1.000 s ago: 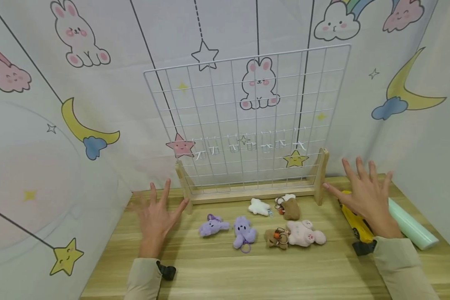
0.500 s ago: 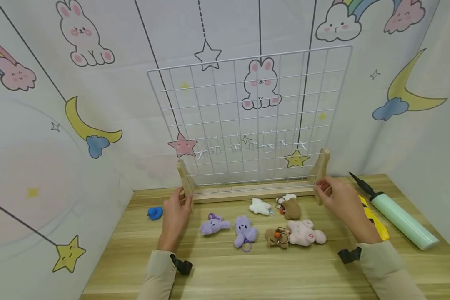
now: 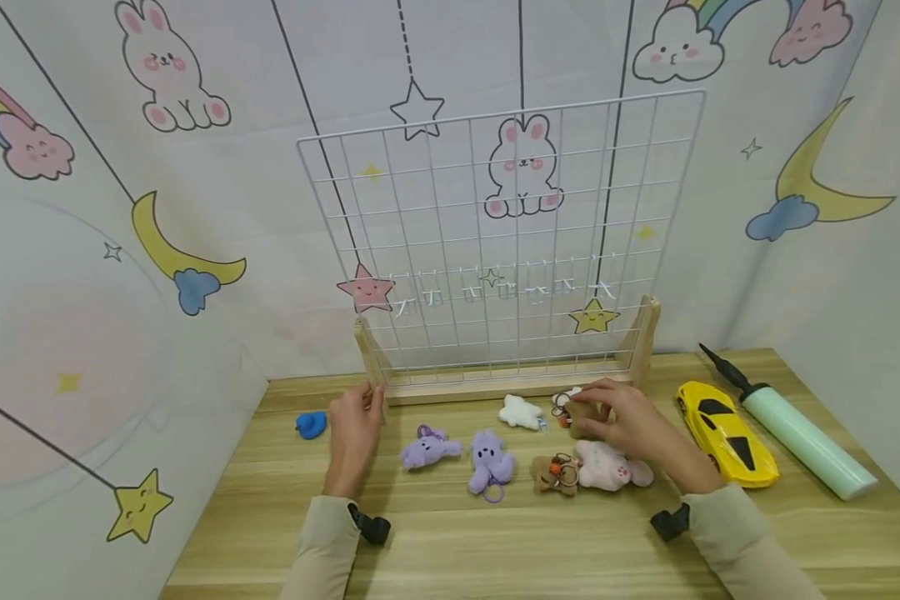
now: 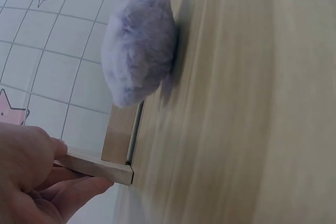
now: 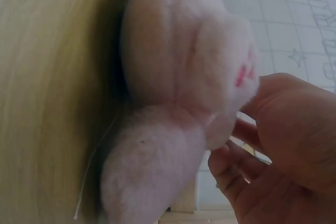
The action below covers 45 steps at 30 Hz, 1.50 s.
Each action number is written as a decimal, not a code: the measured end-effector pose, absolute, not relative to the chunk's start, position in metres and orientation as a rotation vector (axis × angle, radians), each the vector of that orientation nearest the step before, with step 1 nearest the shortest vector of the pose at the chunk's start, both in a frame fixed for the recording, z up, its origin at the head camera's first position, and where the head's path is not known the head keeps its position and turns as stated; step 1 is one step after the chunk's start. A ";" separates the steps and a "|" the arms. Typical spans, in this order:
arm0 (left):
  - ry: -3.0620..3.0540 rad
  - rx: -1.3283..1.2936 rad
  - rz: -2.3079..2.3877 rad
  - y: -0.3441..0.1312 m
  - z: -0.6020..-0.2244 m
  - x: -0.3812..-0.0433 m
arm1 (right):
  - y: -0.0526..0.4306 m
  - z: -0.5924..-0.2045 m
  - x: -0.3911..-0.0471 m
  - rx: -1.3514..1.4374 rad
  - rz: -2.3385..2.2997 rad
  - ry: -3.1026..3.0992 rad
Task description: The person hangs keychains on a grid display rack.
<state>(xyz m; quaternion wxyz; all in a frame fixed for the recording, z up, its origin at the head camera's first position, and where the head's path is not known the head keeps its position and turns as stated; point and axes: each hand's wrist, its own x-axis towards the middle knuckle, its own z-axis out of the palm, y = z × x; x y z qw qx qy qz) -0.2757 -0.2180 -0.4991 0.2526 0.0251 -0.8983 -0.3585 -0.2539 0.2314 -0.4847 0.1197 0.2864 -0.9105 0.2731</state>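
Observation:
My left hand pinches the left wooden foot of the wire grid stand; the left wrist view shows thumb and fingers on both sides of this foot. My right hand has its thumb and curled fingers about a brown plush keychain, partly hidden by the hand. Close below lies a pink plush toy, which fills much of the right wrist view and covers the fingertips there. A white plush and another brown plush keychain lie nearby. Two purple plush keychains sit between the hands.
The white wire grid stands upright at the back with several small clear hooks. A blue rubber duck is at left. To the right lie a yellow toy car and a mint hand pump.
Both spread hands came inward to the stand's feet. The right hand then left its foot and moved left to the brown plush keychain, while the left stayed at its foot.

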 end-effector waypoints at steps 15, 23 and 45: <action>-2.423 0.097 -1.027 -0.215 -0.499 -0.274 | 0.229 -0.489 -0.264 0.736 0.773 -2.798; -2.506 0.053 -1.133 -0.233 -0.505 -0.279 | 0.228 -0.486 -0.265 0.681 0.696 -2.870; -2.513 -0.010 -1.377 -0.249 -0.512 -0.279 | 0.241 -0.449 -0.263 0.546 1.037 -2.502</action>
